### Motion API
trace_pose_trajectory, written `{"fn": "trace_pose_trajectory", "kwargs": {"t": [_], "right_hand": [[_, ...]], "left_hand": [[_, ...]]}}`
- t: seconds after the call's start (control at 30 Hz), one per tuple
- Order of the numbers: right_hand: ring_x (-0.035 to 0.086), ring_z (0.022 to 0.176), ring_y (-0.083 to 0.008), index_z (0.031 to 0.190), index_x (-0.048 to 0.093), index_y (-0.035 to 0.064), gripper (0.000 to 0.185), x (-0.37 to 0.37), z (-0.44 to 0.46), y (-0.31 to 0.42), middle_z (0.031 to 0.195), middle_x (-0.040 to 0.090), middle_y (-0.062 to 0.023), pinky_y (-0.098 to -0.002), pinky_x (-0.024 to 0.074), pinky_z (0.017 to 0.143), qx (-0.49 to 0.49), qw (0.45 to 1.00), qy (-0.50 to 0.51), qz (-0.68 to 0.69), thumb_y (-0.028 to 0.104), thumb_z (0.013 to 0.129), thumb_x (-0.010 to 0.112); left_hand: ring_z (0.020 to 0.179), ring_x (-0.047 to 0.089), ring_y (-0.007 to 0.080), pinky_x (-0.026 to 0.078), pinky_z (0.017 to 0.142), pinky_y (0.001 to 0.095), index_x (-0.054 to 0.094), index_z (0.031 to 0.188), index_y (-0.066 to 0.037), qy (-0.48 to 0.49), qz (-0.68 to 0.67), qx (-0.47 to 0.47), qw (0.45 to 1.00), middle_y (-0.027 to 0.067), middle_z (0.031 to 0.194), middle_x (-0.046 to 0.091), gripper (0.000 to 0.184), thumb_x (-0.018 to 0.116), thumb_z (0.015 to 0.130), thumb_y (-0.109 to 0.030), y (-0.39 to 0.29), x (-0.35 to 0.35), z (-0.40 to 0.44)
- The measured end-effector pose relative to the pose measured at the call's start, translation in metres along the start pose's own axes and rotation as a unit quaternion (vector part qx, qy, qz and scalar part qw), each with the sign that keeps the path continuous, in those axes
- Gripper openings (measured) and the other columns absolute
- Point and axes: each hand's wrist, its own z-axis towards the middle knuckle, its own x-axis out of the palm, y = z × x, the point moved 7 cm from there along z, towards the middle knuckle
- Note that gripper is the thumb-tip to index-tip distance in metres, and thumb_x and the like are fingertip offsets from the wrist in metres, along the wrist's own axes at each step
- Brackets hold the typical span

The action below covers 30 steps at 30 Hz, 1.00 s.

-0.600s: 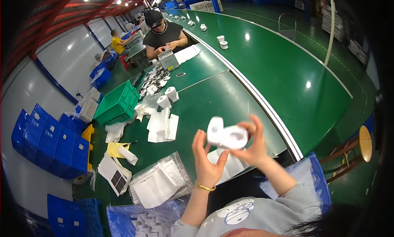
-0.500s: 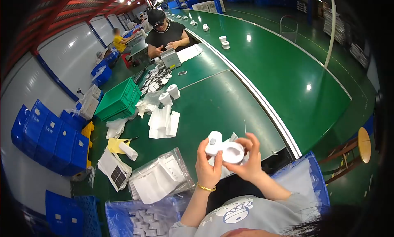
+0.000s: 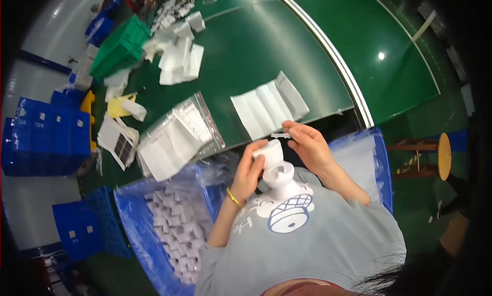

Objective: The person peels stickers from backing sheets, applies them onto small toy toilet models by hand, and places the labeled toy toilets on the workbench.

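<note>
My left hand [image 3: 248, 172] is closed around the upper part of a white plastic miniature toilet [image 3: 281, 180], held just in front of my shirt. Its round bowl faces up and toward me. Between the thumb and fingers of my right hand [image 3: 310, 146] is a small, thin, pale strip [image 3: 280, 135], close above the toilet's tank end and apart from it. What the strip is, I cannot make out. Beyond both hands, a creased white paper sheet [image 3: 261, 109] lies at the near edge of the green table [image 3: 230, 55].
To the left are a plastic bag with papers [image 3: 179, 137], printed cards [image 3: 118, 142] and a green crate [image 3: 120, 47]. A lined blue bin [image 3: 136, 234] below holds several white parts. Another blue bin [image 3: 382, 168] stands at right, near a wooden stool [image 3: 445, 156].
My view has tipped downward. Both hands have drawn nearer my body and turned the toilet; my right hand has left its bowl and now pinches a small strip. The paper sheet has come into fuller view.
</note>
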Motion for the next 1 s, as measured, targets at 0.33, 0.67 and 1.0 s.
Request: {"fn": "trace_pose_trajectory", "kwargs": {"t": [0.33, 0.67, 1.0], "right_hand": [[0.053, 0.108, -0.0148, 0.091, 0.069, -0.0002, 0.012, 0.000, -0.011, -0.033, 0.131, 0.048, -0.0081, -0.0307, 0.0422, 0.093, 0.054, 0.996, 0.051, -0.056, 0.010, 0.085, 0.066], [0.056, 0.104, -0.0147, 0.088, 0.068, -0.0010, 0.008, -0.001, -0.015, -0.028, 0.133, 0.048, -0.0106, -0.0291, 0.0461, 0.087, 0.051, 0.987, 0.058, -0.140, 0.006, 0.084, 0.066], [0.059, 0.097, -0.0127, 0.085, 0.068, -0.0010, 0.007, 0.003, -0.015, -0.025, 0.132, 0.051, -0.0083, -0.0268, 0.0471, 0.083, 0.036, 0.982, 0.057, -0.179, 0.006, 0.084, 0.066]], "left_hand": [[0.100, 0.057, 0.0134, 0.051, 0.081, 0.0263, 0.040, 0.132, -0.006, 0.013, -0.103, -0.026, 0.994, 0.0085, 0.116, 0.054, 0.037, 0.032, 0.102, -0.026, 0.001, 0.007, -0.003], [0.101, 0.056, 0.0144, 0.050, 0.081, 0.0268, 0.042, 0.130, -0.007, 0.014, -0.096, -0.020, 0.995, 0.0085, 0.116, 0.054, 0.036, 0.031, 0.102, -0.027, 0.005, 0.008, -0.001], [0.105, 0.055, 0.0164, 0.049, 0.087, 0.0301, 0.041, 0.130, -0.007, 0.017, -0.100, -0.033, 0.994, 0.0095, 0.117, 0.053, 0.035, 0.031, 0.102, -0.027, 0.004, 0.007, -0.004]]}}
